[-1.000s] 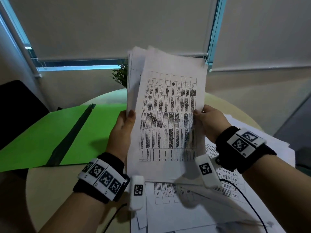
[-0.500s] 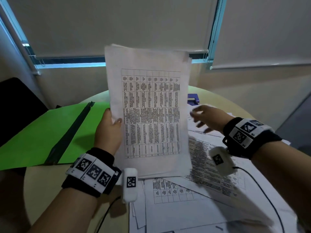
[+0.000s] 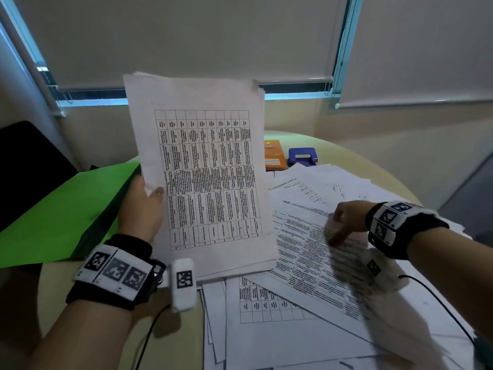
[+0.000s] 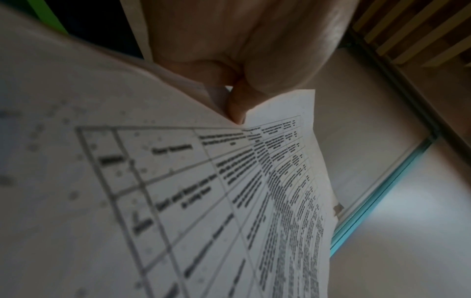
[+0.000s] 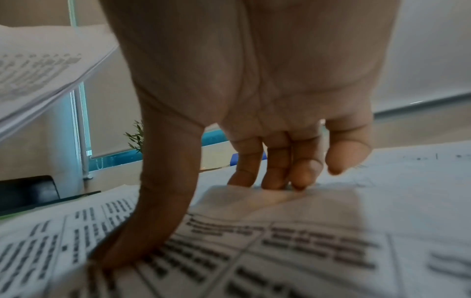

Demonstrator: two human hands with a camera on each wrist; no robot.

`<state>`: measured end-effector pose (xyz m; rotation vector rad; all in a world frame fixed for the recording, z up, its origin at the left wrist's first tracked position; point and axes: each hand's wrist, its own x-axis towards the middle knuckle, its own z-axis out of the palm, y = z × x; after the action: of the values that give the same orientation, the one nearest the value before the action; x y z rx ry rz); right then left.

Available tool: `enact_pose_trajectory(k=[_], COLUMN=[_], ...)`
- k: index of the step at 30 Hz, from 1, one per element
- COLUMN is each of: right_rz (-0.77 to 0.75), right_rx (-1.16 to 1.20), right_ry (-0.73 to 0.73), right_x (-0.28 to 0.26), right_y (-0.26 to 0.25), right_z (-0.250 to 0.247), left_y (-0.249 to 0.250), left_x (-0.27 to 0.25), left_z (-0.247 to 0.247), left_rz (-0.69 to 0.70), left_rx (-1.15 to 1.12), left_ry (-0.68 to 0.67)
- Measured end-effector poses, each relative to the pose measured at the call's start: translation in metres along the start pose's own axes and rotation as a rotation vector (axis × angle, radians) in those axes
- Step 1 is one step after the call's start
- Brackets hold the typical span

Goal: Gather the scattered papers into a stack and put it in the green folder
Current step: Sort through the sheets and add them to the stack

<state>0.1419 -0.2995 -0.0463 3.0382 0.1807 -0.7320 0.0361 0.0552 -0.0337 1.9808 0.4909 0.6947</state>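
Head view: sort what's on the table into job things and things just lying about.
Job: paper stack in left hand; loose papers, right hand pinching one; green folder.
Lying about: orange booklet; blue hole punch.

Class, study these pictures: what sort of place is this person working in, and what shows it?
Probably an office or meeting room: printed sheets spread over a round table, a blue hole punch and a green folder on it, roller blinds behind.
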Motion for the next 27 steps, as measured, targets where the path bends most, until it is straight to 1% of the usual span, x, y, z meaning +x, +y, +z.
enact_pose_trajectory(k=[3,9,14,16,21,24,27], right_rz=[-0.011,-0.071,-0.069,-0.052,-0.019,0.002,0.009], right_rx=[-0.013,0.038,-0.053,-0.065,-0.053,-0.086,-0.044], right_ry=[0.002,0.114,0.186,0.181,0.102,0.081,0.073], right_x=[0.002,0.012,0.014,0.015,0.018,0.016,0.018], right_y=[0.001,0.007,0.015,0.015,0.008,0.004,0.003], right_z=[0.001,0.003,-0.005,-0.008,-0.01,-0.012,-0.012], left_y=[-0.003,-0.006,-0.006,-0.006,-0.009,-0.007,-0.007], left_x=[0.003,0.008,0.01,0.009,0.009,0.006,0.005], left_z=[-0.003,-0.008,-0.011,-0.012,-0.013,-0.013,-0.013], left_rz=[-0.015,-0.026,-0.019,-0.017,-0.02,-0.029,-0.022], left_rx=[-0.031,-0.029,-0.04,-0.057,-0.075,-0.084,-0.096], left_ry=[0.025,0.046,0.054,0.053,0.043,0.032,0.029])
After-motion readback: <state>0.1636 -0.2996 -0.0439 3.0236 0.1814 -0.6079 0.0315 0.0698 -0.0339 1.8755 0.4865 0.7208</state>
